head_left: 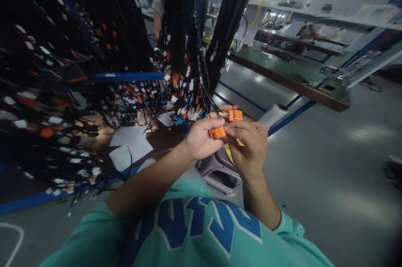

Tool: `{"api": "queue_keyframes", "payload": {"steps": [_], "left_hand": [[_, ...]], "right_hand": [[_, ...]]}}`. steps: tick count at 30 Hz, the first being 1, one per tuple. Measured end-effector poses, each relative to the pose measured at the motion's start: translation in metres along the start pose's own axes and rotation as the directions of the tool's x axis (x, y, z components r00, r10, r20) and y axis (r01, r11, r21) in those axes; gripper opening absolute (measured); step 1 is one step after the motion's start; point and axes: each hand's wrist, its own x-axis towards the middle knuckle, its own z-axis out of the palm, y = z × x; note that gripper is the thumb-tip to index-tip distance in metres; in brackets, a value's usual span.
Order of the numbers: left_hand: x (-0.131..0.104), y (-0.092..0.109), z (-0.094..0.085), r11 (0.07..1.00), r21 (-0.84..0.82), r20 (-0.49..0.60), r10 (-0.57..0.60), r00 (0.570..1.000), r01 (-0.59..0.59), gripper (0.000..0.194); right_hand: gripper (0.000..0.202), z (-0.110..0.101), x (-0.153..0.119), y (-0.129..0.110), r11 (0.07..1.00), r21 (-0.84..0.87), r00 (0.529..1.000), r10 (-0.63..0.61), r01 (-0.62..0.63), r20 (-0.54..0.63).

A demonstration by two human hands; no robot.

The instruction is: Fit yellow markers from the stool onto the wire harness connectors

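Note:
In front of my chest, my left hand point(205, 136) is closed around an orange connector point(219, 132), with a bit of red at its left end. My right hand point(249, 143) has its fingertips pinched at that connector's right side; whether they grip a small part there is hidden. Just above the fingers sticks out a second orange connector point(235, 115), with white and yellow wires entering its left side. Those wires come from a black taped cable point(202, 66) that hangs down from the bundles.
Hanging black wire harnesses point(122, 16) with many small connectors fill the left, behind a blue rail point(125, 76). White papers point(130, 145) lie below them. A grey plastic stool point(220, 175) stands under my hands. To the right are a film roll point(276, 114) and a green-topped workbench point(282, 70).

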Motion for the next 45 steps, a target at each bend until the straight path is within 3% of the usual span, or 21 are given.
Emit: {"api": "queue_keyframes", "payload": {"steps": [6, 9, 13, 18, 29, 38, 45], "left_hand": [[-0.002, 0.001, -0.002, 1.0, 0.02, -0.005, -0.003, 1.0, 0.003, 0.057], [-0.002, 0.006, -0.006, 0.999, 0.024, -0.012, -0.046, 0.999, 0.046, 0.046], [-0.005, 0.011, -0.01, 0.998, 0.022, 0.018, -0.059, 0.998, 0.059, 0.036], [-0.009, 0.011, -0.012, 0.995, 0.048, 0.05, -0.087, 0.995, 0.085, 0.028], [-0.016, 0.007, -0.014, 0.994, 0.098, 0.013, -0.047, 0.999, 0.045, 0.036], [-0.017, 0.005, -0.012, 0.997, 0.07, -0.049, -0.017, 0.999, 0.02, 0.017], [-0.015, 0.015, -0.017, 0.997, 0.027, -0.111, -0.068, 0.992, 0.072, 0.019]], "right_hand": [[0.008, 0.003, 0.0, 0.005, 0.997, 0.062, 0.999, -0.036, 0.037, -0.018], [0.009, 0.0, 0.003, 0.005, 0.995, 0.08, 0.995, -0.064, 0.058, 0.081], [0.024, -0.004, 0.006, 0.001, 0.999, 0.026, 0.973, -0.043, 0.038, 0.226], [0.015, -0.005, 0.006, -0.006, 0.99, 0.091, 0.968, 0.084, -0.108, 0.238], [0.019, 0.004, -0.009, -0.014, 0.895, 0.29, 0.934, 0.283, -0.338, 0.217], [0.013, 0.015, -0.017, -0.012, 0.861, 0.389, 0.944, 0.314, -0.328, 0.103], [0.015, 0.015, -0.007, -0.012, 0.874, 0.31, 0.917, 0.299, -0.374, 0.264]]}}
